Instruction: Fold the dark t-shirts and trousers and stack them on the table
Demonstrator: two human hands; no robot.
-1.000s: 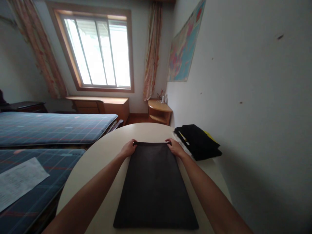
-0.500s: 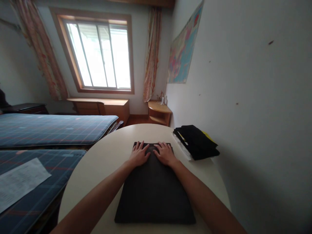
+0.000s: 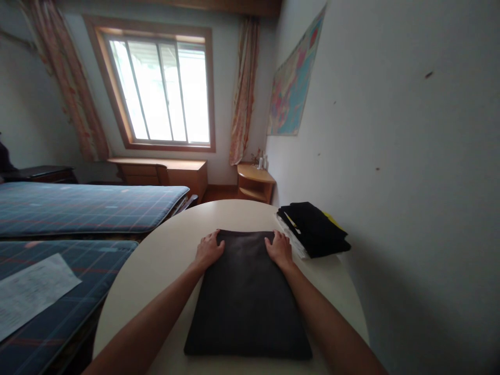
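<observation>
A dark grey folded cloth (image 3: 248,302), smooth and roughly rectangular, lies flat on the round cream table (image 3: 152,291). At its far left corner is my left hand (image 3: 209,250), with the thumb on top and the fingers curled at the edge. My right hand (image 3: 280,249) grips the far right corner in the same way. The undersides of the fingertips are hidden. Between my hands the cloth's far edge runs nearly straight.
A stack of black folded fabric (image 3: 316,229) with a yellow piece and clear plastic sits at the table's right, near the white wall (image 3: 410,219). Plaid mattresses (image 3: 89,208) stand at the left, one bearing a printed sheet (image 3: 37,291). A desk (image 3: 183,165) is under the window.
My hands have moved apart, from lying flat near the middle of the cloth's far edge to its two far corners. The far edge now shows smooth and uncovered.
</observation>
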